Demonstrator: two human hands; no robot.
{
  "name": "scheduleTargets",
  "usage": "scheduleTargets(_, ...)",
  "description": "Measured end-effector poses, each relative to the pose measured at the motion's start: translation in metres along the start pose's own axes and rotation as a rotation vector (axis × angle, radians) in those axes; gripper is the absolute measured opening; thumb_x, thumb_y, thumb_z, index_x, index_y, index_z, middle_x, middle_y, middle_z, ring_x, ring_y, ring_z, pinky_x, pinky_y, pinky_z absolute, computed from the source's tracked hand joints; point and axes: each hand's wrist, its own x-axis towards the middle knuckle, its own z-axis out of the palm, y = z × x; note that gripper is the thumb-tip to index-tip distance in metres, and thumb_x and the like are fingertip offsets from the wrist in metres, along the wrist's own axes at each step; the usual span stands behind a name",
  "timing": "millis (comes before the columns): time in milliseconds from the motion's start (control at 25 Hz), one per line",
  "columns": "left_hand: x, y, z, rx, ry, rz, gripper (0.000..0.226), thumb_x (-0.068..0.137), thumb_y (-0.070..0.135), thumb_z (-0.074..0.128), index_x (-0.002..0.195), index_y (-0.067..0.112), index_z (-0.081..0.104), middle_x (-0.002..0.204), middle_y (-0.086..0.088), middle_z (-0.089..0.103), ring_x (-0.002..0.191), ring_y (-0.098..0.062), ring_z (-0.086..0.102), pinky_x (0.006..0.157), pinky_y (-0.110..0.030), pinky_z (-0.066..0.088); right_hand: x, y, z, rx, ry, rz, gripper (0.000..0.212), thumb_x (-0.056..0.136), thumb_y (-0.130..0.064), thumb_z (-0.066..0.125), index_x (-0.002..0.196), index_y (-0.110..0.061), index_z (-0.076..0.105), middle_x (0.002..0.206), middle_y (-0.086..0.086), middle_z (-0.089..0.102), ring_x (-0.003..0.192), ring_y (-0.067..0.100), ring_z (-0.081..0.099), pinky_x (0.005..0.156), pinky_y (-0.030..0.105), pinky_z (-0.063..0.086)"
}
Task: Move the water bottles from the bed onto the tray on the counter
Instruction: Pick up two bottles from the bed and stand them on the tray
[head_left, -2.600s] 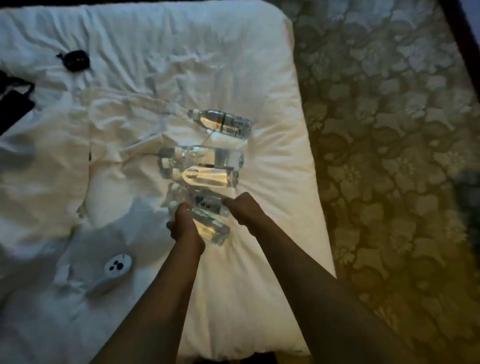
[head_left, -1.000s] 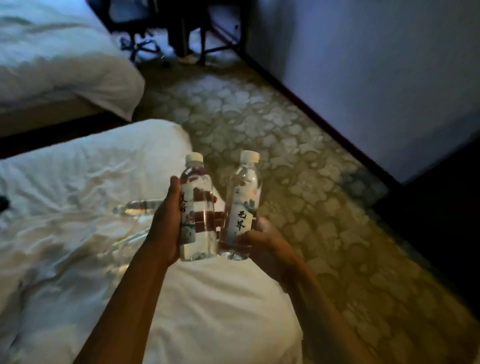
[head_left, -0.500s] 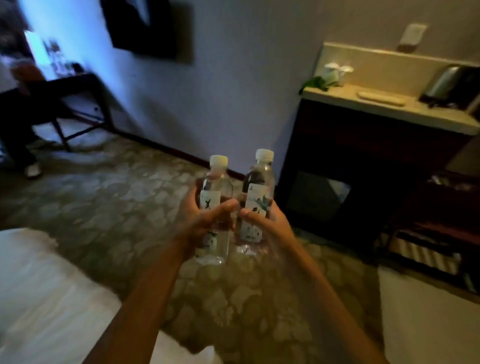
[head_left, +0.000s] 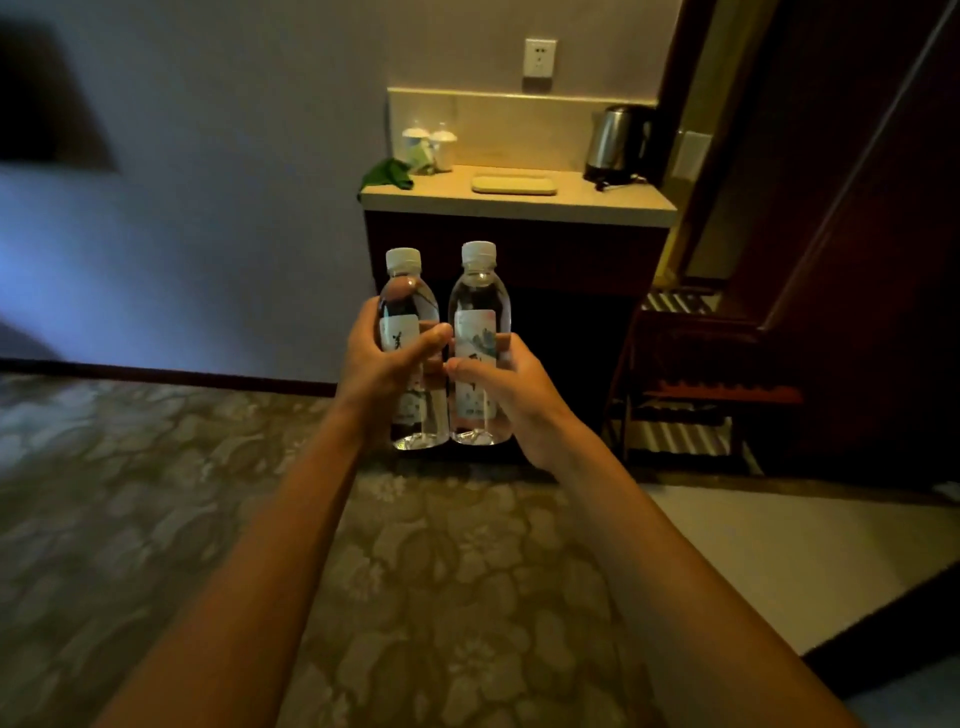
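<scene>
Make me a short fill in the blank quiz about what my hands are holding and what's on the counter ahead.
1. Each hand, left hand and right hand, holds one water ____.
2. Both bottles, left bottle and right bottle, are held ____, caps up.
3. The tray on the counter has ____ bottles on it.
4. The kettle stands at the counter's ____ end.

Answers: bottle; upright; no; right

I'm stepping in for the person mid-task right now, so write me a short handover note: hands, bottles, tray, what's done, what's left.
Left hand: gripping the left bottle, upright, cap on.
Right hand: gripping the right bottle, upright, cap on.
Tray: on the counter straight ahead, nothing on it, between the green cloth and the kettle.
Done: two bottles picked up and facing the counter.
Left: walk up, stand both on the tray. The bed is out of view, so check it for more bottles.
</scene>
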Motion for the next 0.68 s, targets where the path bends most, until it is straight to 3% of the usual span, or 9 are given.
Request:
scheduleTargets(280, 0.113, -0.039, 0.045, 0.026, -0.059, 0.032, 0.057, 0.085, 0.017, 0.075, 0.134, 0.012, 0.045, 0.101, -0.002, 0.065, 0.085, -0.014, 0.075, 0.063, -0.024, 0.059, 0.100, 0.001, -0.058, -0.016, 0.056, 0.001, 0.058, 0.077, -0.032, 0.076, 0.127, -0.021, 0.049, 0.122, 0.011, 0.063, 0.111, 0.031, 0.065, 0.089, 0.063, 0.055)
scheduleTargets(480, 0.220, -0.064, 0.065, 0.006, -0.076, 0.042, 0.056, 0.086, 0.010, 0.074, 0.133, 0.007, 0.046, 0.095, 0.000, 0.064, 0.074, 0.000, 0.072, 0.059, -0.020, 0.057, 0.202, -0.006, -0.084, 0.016, 0.099, 0.006, 0.057, 0.078, -0.030, 0.076, 0.128, -0.022, 0.049, 0.125, 0.012, 0.062, 0.112, 0.034, 0.065, 0.085, 0.060, 0.057)
scheduleTargets(560, 0.262, -0.071, 0.073, 0.007, -0.075, 0.049, 0.055, 0.084, 0.012, 0.077, 0.130, 0.006, 0.048, 0.095, 0.000, 0.066, 0.076, -0.003, 0.073, 0.060, -0.024, 0.059, 0.241, -0.013, -0.094, 0.013, 0.109, -0.015, 0.056, 0.078, -0.029, 0.077, 0.127, -0.022, 0.050, 0.125, 0.012, 0.062, 0.112, 0.035, 0.065, 0.084, 0.060, 0.058)
scheduleTargets(680, 0.321, -0.084, 0.081, 0.031, -0.069, 0.021, 0.057, 0.077, 0.022, 0.084, 0.124, 0.008, 0.055, 0.103, -0.003, 0.072, 0.092, -0.016, 0.074, 0.075, -0.040, 0.064, 0.296, -0.020, -0.108, 0.002, 0.129, 0.004, 0.050, 0.077, -0.030, 0.077, 0.120, -0.028, 0.053, 0.126, 0.010, 0.063, 0.113, 0.035, 0.064, 0.086, 0.060, 0.057)
